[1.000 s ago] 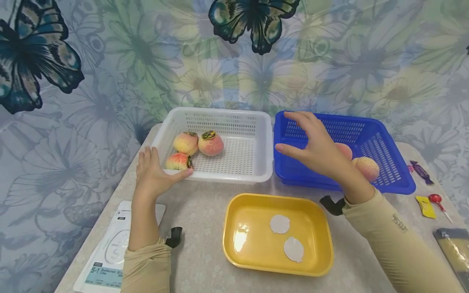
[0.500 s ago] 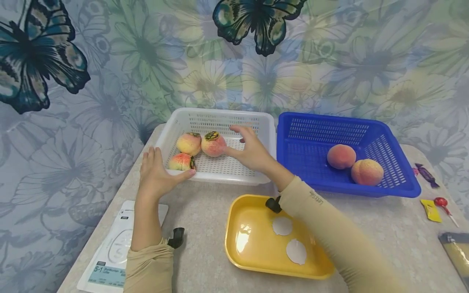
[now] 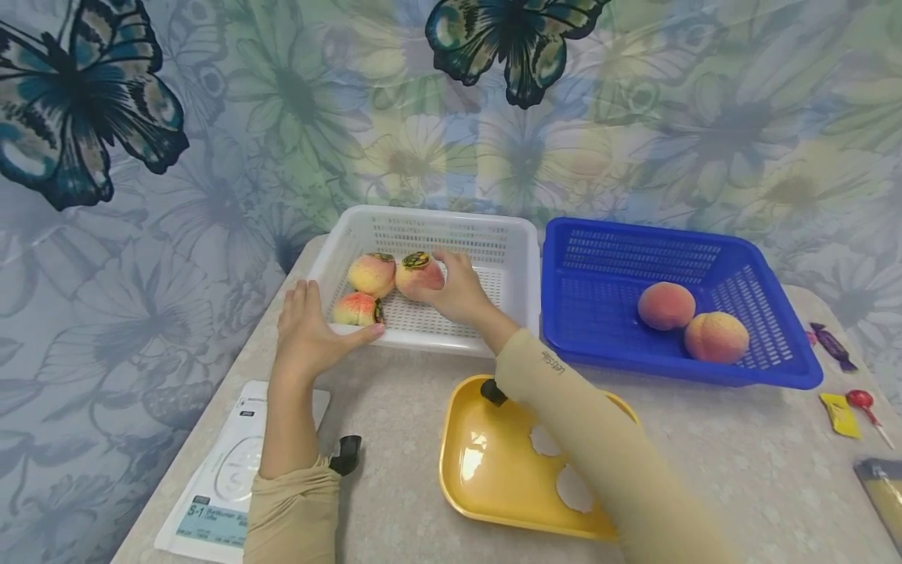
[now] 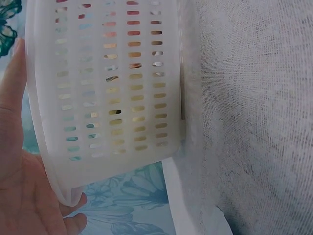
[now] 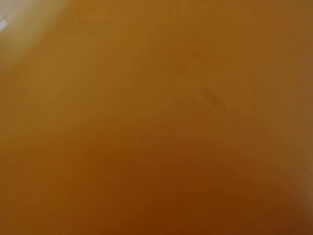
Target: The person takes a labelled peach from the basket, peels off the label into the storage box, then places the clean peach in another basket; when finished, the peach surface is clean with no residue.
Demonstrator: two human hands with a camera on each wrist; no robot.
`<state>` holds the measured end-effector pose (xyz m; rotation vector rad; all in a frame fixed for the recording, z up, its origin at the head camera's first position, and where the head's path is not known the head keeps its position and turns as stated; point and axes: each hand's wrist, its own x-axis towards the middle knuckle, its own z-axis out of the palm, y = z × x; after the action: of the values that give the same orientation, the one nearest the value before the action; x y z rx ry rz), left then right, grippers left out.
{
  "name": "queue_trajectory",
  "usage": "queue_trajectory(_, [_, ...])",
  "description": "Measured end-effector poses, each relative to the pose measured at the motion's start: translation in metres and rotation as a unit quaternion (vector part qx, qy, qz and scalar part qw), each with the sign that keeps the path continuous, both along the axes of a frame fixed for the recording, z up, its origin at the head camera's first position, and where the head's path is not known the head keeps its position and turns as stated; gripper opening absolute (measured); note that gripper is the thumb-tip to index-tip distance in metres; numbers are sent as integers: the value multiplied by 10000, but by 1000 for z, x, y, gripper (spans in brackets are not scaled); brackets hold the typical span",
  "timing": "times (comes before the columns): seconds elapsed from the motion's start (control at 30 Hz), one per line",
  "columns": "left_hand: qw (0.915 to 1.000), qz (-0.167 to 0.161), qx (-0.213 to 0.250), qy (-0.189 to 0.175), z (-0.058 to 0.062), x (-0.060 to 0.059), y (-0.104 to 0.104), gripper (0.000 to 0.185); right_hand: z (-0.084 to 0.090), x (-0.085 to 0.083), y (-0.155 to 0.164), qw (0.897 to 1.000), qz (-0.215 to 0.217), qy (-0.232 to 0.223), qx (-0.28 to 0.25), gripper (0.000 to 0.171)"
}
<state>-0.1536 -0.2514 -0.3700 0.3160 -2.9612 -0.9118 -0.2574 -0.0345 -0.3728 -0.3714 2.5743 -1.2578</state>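
A white basket [image 3: 509,316] holds three peaches. My right hand [image 3: 454,288] reaches into it and curls its fingers round the peach with a dark sticker [image 3: 416,274]. Two more peaches [image 3: 371,272] [image 3: 355,310] lie just left of it. My left hand [image 3: 308,338] rests with straight fingers against the basket's near left corner, thumb along the front rim; the left wrist view shows the palm [image 4: 19,186] against the basket wall [image 4: 112,93]. The right wrist view is only an orange-brown blur. A blue basket [image 3: 613,362] to the right holds two peaches [image 3: 665,305] [image 3: 716,337].
A yellow tray [image 3: 486,470] lies in front, with white round stickers [image 3: 572,492] partly hidden by my right sleeve. A white printed packet [image 3: 225,478] lies near the front left edge. Wrapped candies [image 3: 842,413] and a red lollipop [image 3: 864,400] lie at the right.
My right hand moved left from above the blue basket into the white basket and closed round the stickered peach. The left hand stayed at the basket's corner.
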Motion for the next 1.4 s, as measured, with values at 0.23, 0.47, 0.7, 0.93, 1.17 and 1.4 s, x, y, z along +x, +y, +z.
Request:
queue_trajectory(0.23, [10000,13,-2,0,0,-1,-1,136,-13,-4,-13,9999,-83,-101,22,83])
queue_trajectory(0.47, [10000,31,37,-2,2,-1,0,136,-18,-6,-19,9987,-428,-229,-141,71])
queue_trajectory(0.7, [10000,42,73,16,4,-1,2,136,-17,-8,-17,9975,-631,-251,-206,70])
queue_trajectory(0.93, [10000,51,70,-19,2,-1,0,137,-22,-10,-18,9973,-76,23,736,89])
queue_trajectory(1.17, [9999,78,47,-59,1,0,-1,137,-26,-9,-20,9982,334,97,493,88])
queue_trajectory(1.4, [9999,77,32,-61,-1,-1,-1,136,-22,-2,-17,9922,631,233,1046,88])
